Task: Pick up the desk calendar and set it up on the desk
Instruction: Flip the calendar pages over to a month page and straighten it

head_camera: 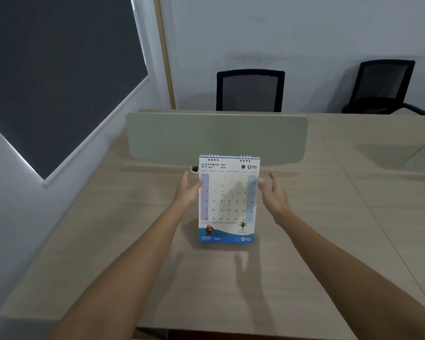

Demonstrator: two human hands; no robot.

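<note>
**Calendar upright, hands easing at its sides**

Calendar [228, 200] standing on the desk [329, 217] right in front of me, July page facing me, bottom edge down on the wood, spiral rings along the top, just short of the pale divider panel [216, 136]. My left hand [188, 190] is at its left edge, fingers loosely spread, fingertips touching or all but touching the card. I can't tell if there's any real pressure. My right hand [274, 192] sits open just beside the right edge, thumb near the page, not clamping anything.

This thing looks light: thin card sheets on a wire binding, stiff enough to stand but easy to tip with a nudge. The glossy pages could slide under my fingers, so the side edges around mid-height are the sensible place to steady it, or the wire-bound top. Whether its rear stand is properly splayed is hidden from here; I'd judge it nearly set, needing only a gentle release.
</note>
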